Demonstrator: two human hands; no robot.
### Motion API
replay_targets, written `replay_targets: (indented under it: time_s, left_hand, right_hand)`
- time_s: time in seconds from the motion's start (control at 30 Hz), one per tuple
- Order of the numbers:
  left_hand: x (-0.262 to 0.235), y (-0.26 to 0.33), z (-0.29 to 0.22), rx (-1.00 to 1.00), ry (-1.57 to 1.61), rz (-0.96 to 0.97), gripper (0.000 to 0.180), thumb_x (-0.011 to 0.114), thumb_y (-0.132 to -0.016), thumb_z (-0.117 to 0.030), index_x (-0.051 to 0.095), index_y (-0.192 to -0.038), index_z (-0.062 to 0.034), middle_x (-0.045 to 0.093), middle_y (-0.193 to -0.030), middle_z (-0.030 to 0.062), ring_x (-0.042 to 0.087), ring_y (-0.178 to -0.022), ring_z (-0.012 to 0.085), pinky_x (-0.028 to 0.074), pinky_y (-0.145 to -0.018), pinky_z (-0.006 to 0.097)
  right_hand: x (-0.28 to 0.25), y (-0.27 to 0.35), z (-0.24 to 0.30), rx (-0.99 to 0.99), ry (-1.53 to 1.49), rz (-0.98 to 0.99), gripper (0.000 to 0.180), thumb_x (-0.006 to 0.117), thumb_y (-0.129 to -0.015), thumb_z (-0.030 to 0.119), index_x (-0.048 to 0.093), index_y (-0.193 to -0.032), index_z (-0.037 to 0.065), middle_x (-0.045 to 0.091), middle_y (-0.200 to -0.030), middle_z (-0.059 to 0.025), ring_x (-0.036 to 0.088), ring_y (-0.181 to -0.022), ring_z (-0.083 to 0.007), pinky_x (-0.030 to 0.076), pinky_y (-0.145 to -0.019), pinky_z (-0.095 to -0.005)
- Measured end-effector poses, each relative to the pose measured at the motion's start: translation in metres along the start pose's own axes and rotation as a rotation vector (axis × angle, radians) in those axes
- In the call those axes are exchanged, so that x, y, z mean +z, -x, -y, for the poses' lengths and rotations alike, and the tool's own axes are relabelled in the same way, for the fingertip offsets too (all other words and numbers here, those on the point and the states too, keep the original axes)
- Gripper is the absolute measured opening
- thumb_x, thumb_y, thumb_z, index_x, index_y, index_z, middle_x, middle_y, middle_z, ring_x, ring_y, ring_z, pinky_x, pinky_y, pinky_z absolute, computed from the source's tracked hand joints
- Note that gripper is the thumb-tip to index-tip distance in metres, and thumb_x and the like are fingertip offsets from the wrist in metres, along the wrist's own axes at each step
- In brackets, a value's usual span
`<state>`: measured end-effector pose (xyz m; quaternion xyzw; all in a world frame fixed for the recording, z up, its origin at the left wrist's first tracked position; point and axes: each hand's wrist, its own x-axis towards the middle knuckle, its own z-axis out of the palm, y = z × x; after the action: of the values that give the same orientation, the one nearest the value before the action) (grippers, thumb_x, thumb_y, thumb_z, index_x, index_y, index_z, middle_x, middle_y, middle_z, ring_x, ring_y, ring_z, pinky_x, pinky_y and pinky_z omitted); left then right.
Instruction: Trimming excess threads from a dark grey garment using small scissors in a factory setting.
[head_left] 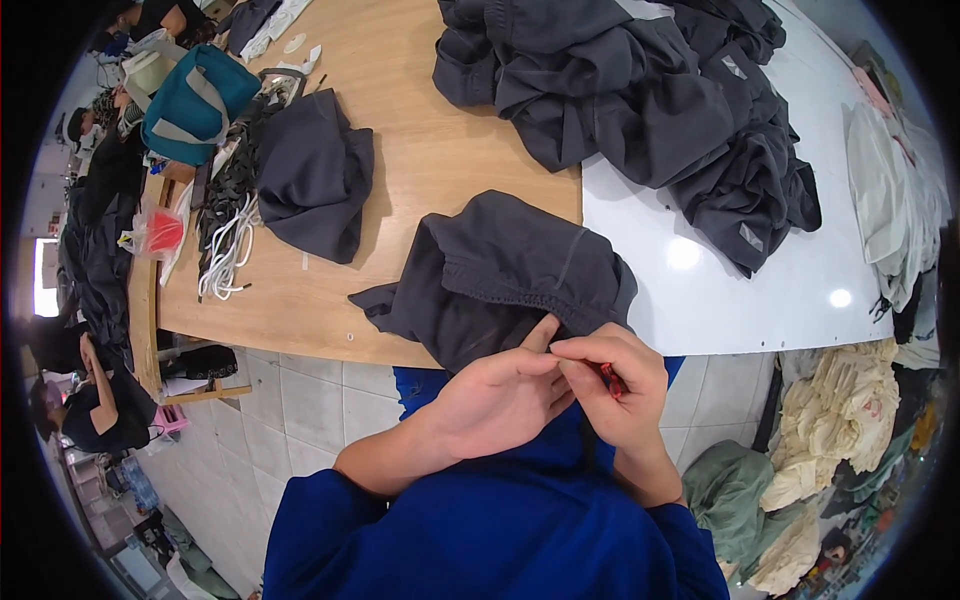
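Observation:
A dark grey garment with a gathered elastic waistband (515,265) lies bunched at the near edge of the table, just beyond my hands. My left hand (500,400) is palm up with its fingers stretched out. Its index finger reaches to the garment's near edge. My right hand (620,385) is closed, with a small red tool (612,380) tucked in the curled fingers; most of it is hidden, so its exact kind does not show. The right thumb and index finger meet at the left fingertips; any thread between them is too small to make out.
A large heap of dark grey garments (640,90) covers the far right. Another folded dark garment (315,175) lies left, beside white cords (230,245) and a teal bag (200,105). Cream fabric (835,420) is piled at right below the white tabletop (740,310). Other people sit along the left.

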<state>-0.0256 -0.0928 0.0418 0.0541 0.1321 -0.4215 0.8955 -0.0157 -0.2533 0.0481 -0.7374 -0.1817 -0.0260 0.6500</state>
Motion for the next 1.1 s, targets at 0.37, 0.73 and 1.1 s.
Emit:
replay_targets:
  time_s: [0.37, 0.73, 1.1]
  left_hand:
    - [0.0062, 0.0048, 0.0033, 0.024, 0.021, -0.082, 0.033, 0.047, -0.090, -0.017, 0.044, -0.122, -0.0229, 0.054, -0.118, 0.0028, 0.045, -0.116, 0.0155, 0.025, -0.104, 0.035]
    - [0.0041, 0.0038, -0.0001, 0.015, -0.029, -0.030, 0.075, 0.041, -0.092, -0.015, -0.008, -0.148, -0.0155, 0.037, -0.133, 0.0075, 0.035, -0.125, 0.0170, 0.020, -0.109, 0.033]
    - [0.0024, 0.0036, 0.0041, 0.056, -0.055, -0.097, 0.054, 0.041, -0.090, -0.012, 0.034, -0.142, -0.0250, 0.048, -0.128, 0.0031, 0.040, -0.123, 0.0153, 0.019, -0.109, 0.036]
  right_hand:
    - [0.0032, 0.0014, 0.0018, -0.039, 0.016, -0.045, 0.018, 0.068, -0.078, -0.003, 0.068, -0.095, 0.001, 0.065, -0.083, -0.0100, 0.060, -0.066, -0.0163, 0.046, -0.057, -0.0232]
    - [0.0020, 0.0009, -0.0009, -0.038, 0.022, -0.037, 0.018, 0.070, -0.076, -0.002, 0.068, -0.094, 0.001, 0.065, -0.083, -0.0098, 0.060, -0.066, -0.0161, 0.046, -0.056, -0.0233]
    - [0.0007, 0.0004, -0.0035, -0.005, -0.032, -0.032, 0.018, 0.072, -0.073, -0.002, 0.069, -0.091, 0.001, 0.066, -0.082, -0.0095, 0.061, -0.067, -0.0167, 0.046, -0.056, -0.0232]
